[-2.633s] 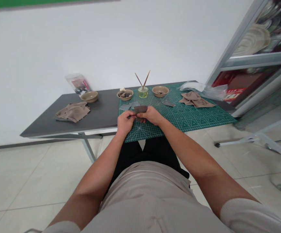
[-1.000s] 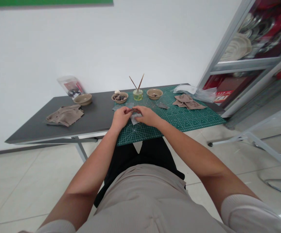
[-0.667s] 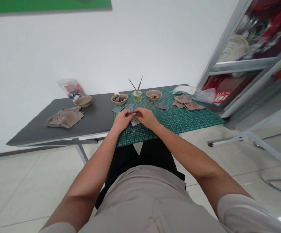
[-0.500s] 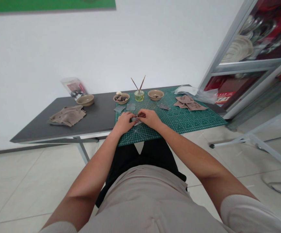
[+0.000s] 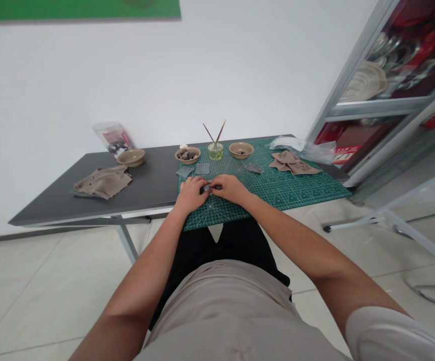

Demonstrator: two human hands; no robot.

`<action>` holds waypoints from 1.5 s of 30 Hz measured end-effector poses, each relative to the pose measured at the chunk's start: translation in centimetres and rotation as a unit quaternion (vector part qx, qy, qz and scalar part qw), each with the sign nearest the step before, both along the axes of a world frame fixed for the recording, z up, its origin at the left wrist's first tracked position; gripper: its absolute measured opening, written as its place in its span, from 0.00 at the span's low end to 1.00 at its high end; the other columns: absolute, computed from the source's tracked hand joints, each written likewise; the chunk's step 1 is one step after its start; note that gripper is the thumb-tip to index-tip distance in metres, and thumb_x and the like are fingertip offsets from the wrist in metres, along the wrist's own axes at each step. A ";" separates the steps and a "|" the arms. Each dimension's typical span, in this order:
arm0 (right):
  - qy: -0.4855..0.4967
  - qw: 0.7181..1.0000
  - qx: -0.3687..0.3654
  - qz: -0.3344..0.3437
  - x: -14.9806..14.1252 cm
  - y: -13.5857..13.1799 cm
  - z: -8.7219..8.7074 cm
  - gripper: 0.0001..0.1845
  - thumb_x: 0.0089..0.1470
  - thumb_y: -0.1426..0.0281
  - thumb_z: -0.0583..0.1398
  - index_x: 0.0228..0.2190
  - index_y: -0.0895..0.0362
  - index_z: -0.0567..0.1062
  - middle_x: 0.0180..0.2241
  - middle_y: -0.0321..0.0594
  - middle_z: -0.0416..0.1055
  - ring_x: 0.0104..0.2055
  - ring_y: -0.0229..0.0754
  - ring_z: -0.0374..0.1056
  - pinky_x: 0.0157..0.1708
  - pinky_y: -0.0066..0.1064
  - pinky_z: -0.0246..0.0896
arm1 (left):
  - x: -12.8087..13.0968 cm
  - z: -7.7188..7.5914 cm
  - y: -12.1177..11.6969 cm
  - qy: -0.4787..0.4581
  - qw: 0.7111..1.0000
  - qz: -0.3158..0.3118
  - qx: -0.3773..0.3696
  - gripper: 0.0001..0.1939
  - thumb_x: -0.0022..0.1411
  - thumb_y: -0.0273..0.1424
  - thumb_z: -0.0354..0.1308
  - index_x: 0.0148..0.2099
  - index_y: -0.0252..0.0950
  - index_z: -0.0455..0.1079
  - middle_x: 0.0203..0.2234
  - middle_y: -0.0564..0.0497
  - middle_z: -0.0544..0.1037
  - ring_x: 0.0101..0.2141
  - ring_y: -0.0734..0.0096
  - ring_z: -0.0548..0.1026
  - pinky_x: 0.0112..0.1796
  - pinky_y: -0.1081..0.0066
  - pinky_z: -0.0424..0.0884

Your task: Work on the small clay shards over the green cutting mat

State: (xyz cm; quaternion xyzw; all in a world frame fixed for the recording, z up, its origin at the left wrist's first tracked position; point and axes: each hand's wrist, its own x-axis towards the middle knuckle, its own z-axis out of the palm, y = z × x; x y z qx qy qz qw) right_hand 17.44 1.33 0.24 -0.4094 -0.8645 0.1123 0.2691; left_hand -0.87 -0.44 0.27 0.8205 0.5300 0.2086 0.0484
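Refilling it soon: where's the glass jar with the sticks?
In the head view, the glass jar stands at the far edge of the green cutting mat, between the left tan bowl and the right tan bowl.

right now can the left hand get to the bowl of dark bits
Probably yes. The left hand rests on the green cutting mat, with the bowl of dark bits nearly straight ahead. Only flat grey pieces lie between, though it is working at a small grey piece with the right hand.

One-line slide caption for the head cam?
Left hand and right hand pinch a small grey piece on a green cutting mat, by a glass jar.
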 end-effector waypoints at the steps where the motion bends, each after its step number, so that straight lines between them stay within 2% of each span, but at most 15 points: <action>1: -0.009 1.000 0.000 0.000 0.1 -0.1 0.1 0.09 0.54 0.71 0.62 0.37 0.54 0.82 0.39 0.40 0.79 0.44 0.42 0.71 0.46 0.32 0.61 | 0.0 0.0 -0.1 0.003 1.000 0.003 0.004 0.16 0.61 0.37 0.55 0.49 0.41 0.74 0.51 0.46 0.74 0.52 0.52 0.67 0.50 0.53 0.63; 5: -0.049 0.998 0.001 -0.031 0.1 0.1 0.5 0.10 0.56 0.69 0.61 0.39 0.55 0.82 0.38 0.41 0.79 0.43 0.43 0.72 0.45 0.32 0.61 | 0.2 0.0 -0.3 0.013 1.000 0.007 0.005 0.16 0.62 0.37 0.54 0.50 0.42 0.73 0.51 0.47 0.74 0.52 0.52 0.67 0.49 0.52 0.63; 10: -0.060 0.998 0.013 -0.014 -0.3 0.5 0.3 0.08 0.55 0.70 0.62 0.35 0.56 0.82 0.37 0.40 0.80 0.42 0.43 0.73 0.45 0.32 0.61 | 0.2 0.0 -0.2 0.017 1.000 0.013 -0.001 0.16 0.61 0.35 0.55 0.51 0.42 0.73 0.52 0.47 0.74 0.52 0.53 0.67 0.49 0.53 0.64; 17: -0.069 0.997 -0.005 -0.021 0.7 0.4 0.7 0.07 0.53 0.71 0.63 0.33 0.55 0.82 0.35 0.40 0.79 0.39 0.42 0.73 0.41 0.30 0.61 | 0.3 0.0 -0.2 0.021 1.000 0.014 -0.004 0.15 0.62 0.36 0.55 0.49 0.42 0.74 0.51 0.47 0.74 0.51 0.52 0.67 0.48 0.53 0.64; 24: -0.057 0.998 0.015 -0.030 -0.3 0.4 -0.1 0.07 0.54 0.71 0.62 0.33 0.55 0.82 0.35 0.40 0.79 0.41 0.43 0.72 0.44 0.32 0.60 | 0.3 0.0 -0.2 0.014 1.000 0.023 -0.009 0.15 0.62 0.36 0.55 0.50 0.43 0.73 0.52 0.47 0.74 0.52 0.52 0.66 0.49 0.53 0.63; 28: -0.046 0.999 0.006 -0.014 0.6 -0.2 0.1 0.07 0.54 0.72 0.63 0.33 0.54 0.82 0.36 0.39 0.79 0.41 0.41 0.72 0.44 0.31 0.61 | 0.4 0.1 -0.2 0.020 1.000 0.020 -0.007 0.16 0.62 0.37 0.54 0.51 0.43 0.73 0.52 0.47 0.74 0.52 0.52 0.67 0.49 0.53 0.63; 31: -0.052 0.998 -0.002 -0.026 1.0 0.2 0.5 0.06 0.53 0.72 0.63 0.33 0.56 0.82 0.37 0.41 0.79 0.41 0.42 0.73 0.43 0.31 0.62 | 0.4 0.1 -0.3 0.032 0.999 0.018 -0.003 0.18 0.62 0.37 0.53 0.53 0.44 0.72 0.52 0.47 0.74 0.52 0.51 0.66 0.48 0.53 0.64; 35: -0.061 0.998 0.006 -0.035 0.2 0.7 0.6 0.07 0.54 0.72 0.63 0.34 0.56 0.82 0.37 0.42 0.79 0.42 0.43 0.72 0.45 0.32 0.62 | 0.5 0.1 -0.3 0.045 0.999 0.026 -0.007 0.19 0.63 0.37 0.53 0.55 0.46 0.71 0.53 0.47 0.73 0.52 0.51 0.66 0.48 0.53 0.63; 39: -0.064 0.998 0.011 -0.023 -0.6 0.2 0.3 0.07 0.55 0.71 0.62 0.34 0.55 0.82 0.37 0.41 0.80 0.42 0.43 0.72 0.46 0.33 0.62 | 0.6 0.1 -0.3 0.046 0.998 0.032 -0.007 0.18 0.63 0.36 0.52 0.54 0.47 0.71 0.52 0.47 0.73 0.51 0.51 0.66 0.48 0.53 0.64; 45: -0.072 0.997 0.008 -0.024 1.3 0.1 0.5 0.08 0.55 0.71 0.62 0.34 0.53 0.83 0.37 0.38 0.80 0.42 0.43 0.73 0.45 0.31 0.62 | 0.7 0.1 -0.4 0.047 0.999 0.027 0.003 0.19 0.64 0.38 0.51 0.56 0.45 0.70 0.52 0.46 0.73 0.51 0.50 0.66 0.47 0.52 0.63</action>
